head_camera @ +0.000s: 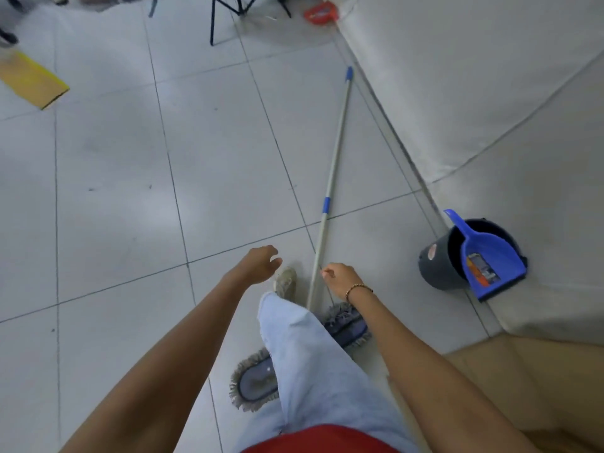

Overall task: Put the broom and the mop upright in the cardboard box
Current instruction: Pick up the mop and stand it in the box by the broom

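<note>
The mop lies flat on the tiled floor. Its long pale handle [333, 165] with blue bands runs from between my hands up to the right. Its grey-blue fringed head [253, 380] is partly hidden under my trouser leg. My left hand [261, 264] hovers left of the handle, fingers loosely apart and holding nothing. My right hand [340, 277] is curled shut just right of the handle, at most touching it. A tan cardboard surface [529, 387], likely the box, fills the bottom right. A red-orange object [318, 13], possibly the broom head, lies at the top.
A dark bucket [434, 266] holding a blue dustpan [490, 259] stands against the white cloth-covered wall [490, 93] on the right. A flat yellow-brown cardboard piece [32, 80] lies at the upper left. Black stand legs [214, 21] rise at the top. My shoe [286, 282] is beside the handle.
</note>
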A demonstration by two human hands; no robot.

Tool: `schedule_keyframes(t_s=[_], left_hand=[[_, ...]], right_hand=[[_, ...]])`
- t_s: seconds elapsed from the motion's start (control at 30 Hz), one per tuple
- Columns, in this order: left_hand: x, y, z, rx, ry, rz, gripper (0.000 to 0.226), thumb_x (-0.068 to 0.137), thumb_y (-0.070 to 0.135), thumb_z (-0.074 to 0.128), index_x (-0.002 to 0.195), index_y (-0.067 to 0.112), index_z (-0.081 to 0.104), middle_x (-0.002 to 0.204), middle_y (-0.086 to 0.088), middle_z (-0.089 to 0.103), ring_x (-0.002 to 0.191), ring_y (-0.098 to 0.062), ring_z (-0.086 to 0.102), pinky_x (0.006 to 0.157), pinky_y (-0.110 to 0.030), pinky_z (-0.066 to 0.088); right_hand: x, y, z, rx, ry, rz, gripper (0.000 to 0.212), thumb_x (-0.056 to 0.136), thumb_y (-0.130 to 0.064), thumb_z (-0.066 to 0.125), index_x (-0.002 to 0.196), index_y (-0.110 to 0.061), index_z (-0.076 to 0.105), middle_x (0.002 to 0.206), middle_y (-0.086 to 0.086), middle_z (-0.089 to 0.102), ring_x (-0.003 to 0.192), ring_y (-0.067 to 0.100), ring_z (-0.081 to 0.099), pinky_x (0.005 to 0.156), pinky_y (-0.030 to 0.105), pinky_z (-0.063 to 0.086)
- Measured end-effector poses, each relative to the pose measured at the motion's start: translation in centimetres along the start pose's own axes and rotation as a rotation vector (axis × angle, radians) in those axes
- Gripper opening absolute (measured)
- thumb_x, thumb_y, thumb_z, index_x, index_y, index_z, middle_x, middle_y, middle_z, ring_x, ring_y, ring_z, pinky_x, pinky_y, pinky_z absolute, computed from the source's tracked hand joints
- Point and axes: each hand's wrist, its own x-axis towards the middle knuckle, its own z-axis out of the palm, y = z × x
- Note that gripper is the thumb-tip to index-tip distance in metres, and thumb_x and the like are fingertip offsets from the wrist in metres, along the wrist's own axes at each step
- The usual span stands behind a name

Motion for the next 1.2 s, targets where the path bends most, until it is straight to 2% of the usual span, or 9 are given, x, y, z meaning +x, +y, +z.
schedule_keyframes(t_s=[0.17,0.33,0.43,0.53,0.8,0.93,1.03,1.1,1.2], left_hand=[[8.2,-2.0,-5.8,0.090,-0.130,0.036,0.040,0.097,0.024,0.043,0.131,0.004,0.050,0.143,-0.015,0.047,0.130,-0.030,0.045,0.110,-0.036,0.035],[14.8,-0.4,-11.8,0.106,-0.171,0.112,0.041,0.097,0.023,0.044,0.134,0.006,0.048,0.153,-0.018,0.031,0.142,-0.031,0.029,0.117,-0.038,0.026],[18.4,1.4,-15.8,0.123,-0.228,0.201,0.040,0.097,0.025,0.043,0.132,0.007,0.050,0.148,-0.015,0.040,0.138,-0.028,0.036,0.114,-0.035,0.026],[22.6,2.5,-20.0,0.131,-0.248,0.230,0.037,0.098,0.025,0.044,0.128,0.008,0.055,0.140,-0.010,0.052,0.129,-0.027,0.048,0.108,-0.031,0.032],[33.3,5.5,-27.7,0.280,-0.286,0.312,0.034,0.098,0.021,0.044,0.126,0.009,0.057,0.136,-0.010,0.057,0.126,-0.026,0.052,0.105,-0.029,0.035],[36.7,5.5,-29.9,0.212,-0.352,0.312,0.029,0.096,0.022,0.048,0.113,0.003,0.062,0.118,-0.016,0.066,0.114,-0.028,0.060,0.097,-0.031,0.042],[40.1,6.0,-30.8,0.287,-0.485,0.304,0.013,0.094,0.019,0.049,0.084,0.010,0.050,0.091,-0.013,0.056,0.089,-0.023,0.059,0.082,-0.028,0.039],[42.2,6.7,-31.2,0.256,-0.532,0.288,0.009,0.092,0.014,0.050,0.084,0.010,0.052,0.092,-0.013,0.056,0.090,-0.022,0.055,0.081,-0.029,0.038],[45.7,7.8,-30.1,0.094,-0.626,0.186,0.016,0.092,0.012,0.051,0.102,0.004,0.061,0.102,-0.013,0.061,0.092,-0.025,0.058,0.078,-0.031,0.040]], right_hand=[[7.8,-4.6,-0.3,0.048,-0.065,0.109,0.032,0.093,-0.015,0.038,0.106,0.000,0.063,0.113,0.020,0.065,0.104,0.034,0.060,0.094,0.045,0.050],[12.6,-8.9,-3.7,0.174,-0.034,0.178,0.029,0.093,-0.016,0.041,0.109,-0.008,0.064,0.118,0.014,0.064,0.108,0.028,0.059,0.092,0.032,0.047],[14.6,-10.5,-6.9,0.269,0.068,0.225,0.029,0.093,-0.016,0.042,0.109,-0.010,0.064,0.118,0.013,0.065,0.105,0.027,0.060,0.082,0.024,0.043],[16.7,-11.4,-10.0,0.372,0.195,0.282,0.028,0.092,-0.015,0.041,0.108,-0.010,0.065,0.114,0.015,0.066,0.101,0.029,0.061,0.079,0.024,0.044],[21.1,-13.2,-14.8,0.532,0.315,0.434,0.031,0.092,-0.016,0.039,0.109,-0.008,0.063,0.113,0.017,0.065,0.102,0.032,0.060,0.094,0.042,0.050],[22.7,-14.6,-15.6,0.624,0.387,0.546,0.032,0.092,-0.016,0.038,0.111,-0.007,0.061,0.114,0.018,0.064,0.104,0.032,0.059,0.094,0.041,0.050],[24.7,-15.4,-15.8,0.646,0.370,0.591,0.032,0.093,-0.018,0.037,0.112,-0.006,0.060,0.114,0.019,0.064,0.103,0.033,0.059,0.090,0.039,0.050],[26.0,-15.7,-16.0,0.645,0.352,0.610,0.031,0.093,-0.019,0.037,0.110,-0.005,0.060,0.112,0.020,0.065,0.099,0.033,0.061,0.085,0.037,0.050],[28.4,-15.2,-15.3,0.735,0.395,0.680,0.032,0.094,-0.021,0.037,0.107,-0.005,0.061,0.107,0.020,0.066,0.085,0.030,0.060,0.071,0.032,0.047]])
